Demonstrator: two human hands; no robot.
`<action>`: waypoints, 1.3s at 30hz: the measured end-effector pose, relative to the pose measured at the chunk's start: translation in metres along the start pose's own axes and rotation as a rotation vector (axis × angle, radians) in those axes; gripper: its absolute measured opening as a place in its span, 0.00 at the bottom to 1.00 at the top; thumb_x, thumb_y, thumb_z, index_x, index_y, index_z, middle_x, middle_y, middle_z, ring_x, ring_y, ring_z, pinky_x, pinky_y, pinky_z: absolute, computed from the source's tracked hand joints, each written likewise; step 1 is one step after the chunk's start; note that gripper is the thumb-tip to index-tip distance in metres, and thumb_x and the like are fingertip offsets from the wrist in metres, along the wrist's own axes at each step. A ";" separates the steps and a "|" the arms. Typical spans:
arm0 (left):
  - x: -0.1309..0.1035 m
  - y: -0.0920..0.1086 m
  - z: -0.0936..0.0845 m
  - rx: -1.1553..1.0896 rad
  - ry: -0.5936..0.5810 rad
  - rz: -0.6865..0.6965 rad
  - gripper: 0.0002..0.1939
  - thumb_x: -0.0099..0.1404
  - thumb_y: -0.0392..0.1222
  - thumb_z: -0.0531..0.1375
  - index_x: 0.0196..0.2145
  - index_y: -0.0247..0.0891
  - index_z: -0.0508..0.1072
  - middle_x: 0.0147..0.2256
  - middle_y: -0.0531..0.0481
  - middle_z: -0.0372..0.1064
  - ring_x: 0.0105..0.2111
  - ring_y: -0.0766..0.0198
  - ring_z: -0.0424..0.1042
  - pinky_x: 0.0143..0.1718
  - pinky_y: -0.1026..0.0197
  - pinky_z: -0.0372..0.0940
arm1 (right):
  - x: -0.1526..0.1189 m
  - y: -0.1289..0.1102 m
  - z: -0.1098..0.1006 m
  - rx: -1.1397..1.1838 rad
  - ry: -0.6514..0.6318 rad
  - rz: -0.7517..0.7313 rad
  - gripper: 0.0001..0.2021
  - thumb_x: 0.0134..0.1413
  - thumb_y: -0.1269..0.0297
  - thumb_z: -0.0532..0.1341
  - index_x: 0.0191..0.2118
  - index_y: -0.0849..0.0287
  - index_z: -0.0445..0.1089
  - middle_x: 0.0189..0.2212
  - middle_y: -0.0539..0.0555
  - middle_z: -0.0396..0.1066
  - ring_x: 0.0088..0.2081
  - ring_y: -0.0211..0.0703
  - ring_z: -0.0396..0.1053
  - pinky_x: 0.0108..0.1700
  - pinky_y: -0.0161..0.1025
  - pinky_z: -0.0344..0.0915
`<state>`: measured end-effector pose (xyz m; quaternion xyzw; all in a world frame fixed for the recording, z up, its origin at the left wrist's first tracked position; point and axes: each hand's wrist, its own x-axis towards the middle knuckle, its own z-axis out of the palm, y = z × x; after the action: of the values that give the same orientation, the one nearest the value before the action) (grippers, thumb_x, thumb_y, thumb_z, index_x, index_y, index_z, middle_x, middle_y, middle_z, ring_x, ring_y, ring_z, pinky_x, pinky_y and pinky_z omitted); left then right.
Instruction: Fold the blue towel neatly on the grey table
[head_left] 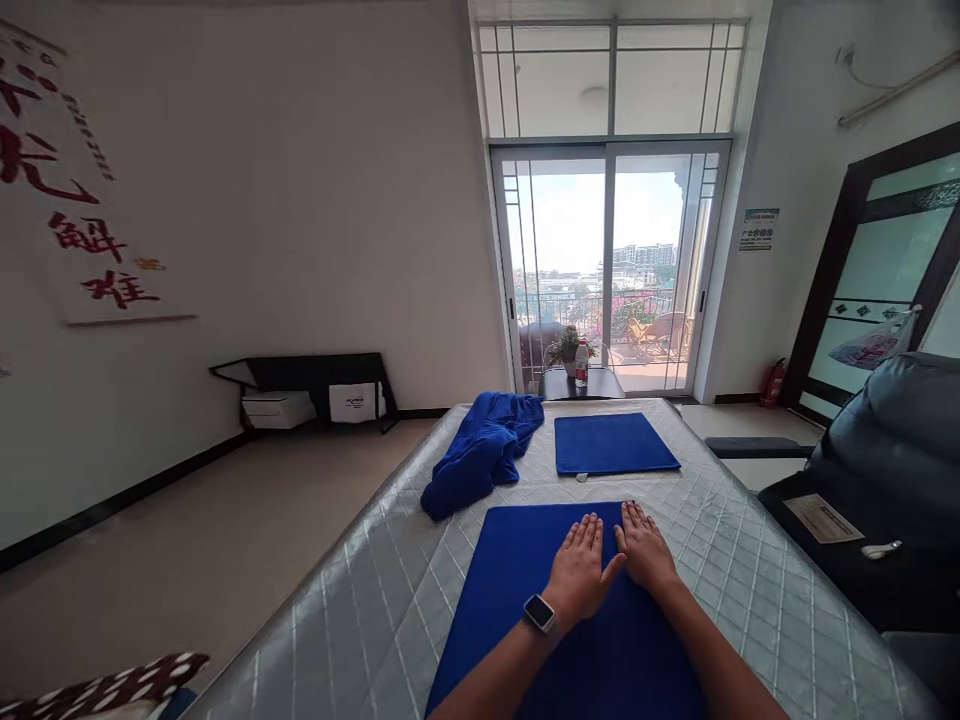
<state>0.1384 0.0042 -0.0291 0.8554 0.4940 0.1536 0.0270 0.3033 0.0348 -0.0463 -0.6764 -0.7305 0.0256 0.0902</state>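
Note:
A flat blue cloth lies spread on the quilted mattress, running toward me past the bottom of the view. My left hand, with a watch on its wrist, rests palm down on the cloth, fingers stretched out. Close to its right, my right hand also lies flat, its fingertips near the cloth's far right corner. Beyond my hands is a smaller flat blue cloth with a white tag on its near edge. A crumpled blue cloth sits in a heap to its left.
The silver-white mattress fills the middle. Right of it stands a black chair with a cardboard piece on it. A small table with a bottle and plant is behind. A patterned cushion shows at lower left.

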 end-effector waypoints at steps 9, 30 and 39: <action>0.031 0.018 0.011 -0.067 -0.018 -0.125 0.43 0.72 0.61 0.29 0.69 0.26 0.52 0.69 0.37 0.50 0.70 0.53 0.44 0.70 0.48 0.44 | 0.000 0.002 0.002 0.028 0.000 0.003 0.32 0.67 0.58 0.40 0.71 0.68 0.44 0.72 0.59 0.40 0.72 0.45 0.35 0.70 0.46 0.38; -0.048 -0.150 -0.022 0.128 0.077 -0.425 0.48 0.71 0.67 0.32 0.68 0.21 0.53 0.68 0.31 0.48 0.69 0.50 0.47 0.68 0.47 0.47 | 0.000 -0.006 -0.002 -0.078 0.038 0.023 0.31 0.66 0.60 0.40 0.70 0.71 0.46 0.71 0.61 0.43 0.72 0.46 0.37 0.70 0.48 0.37; -0.046 -0.156 -0.016 0.144 0.110 -0.418 0.48 0.71 0.68 0.33 0.67 0.20 0.54 0.68 0.30 0.49 0.69 0.48 0.48 0.68 0.47 0.49 | 0.007 -0.016 -0.006 -0.066 0.024 0.026 0.32 0.67 0.59 0.39 0.70 0.71 0.46 0.71 0.60 0.43 0.72 0.45 0.37 0.70 0.47 0.37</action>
<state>-0.0178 0.0428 -0.0559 0.7245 0.6709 0.1554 -0.0297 0.2883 0.0399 -0.0373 -0.6888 -0.7209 -0.0052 0.0763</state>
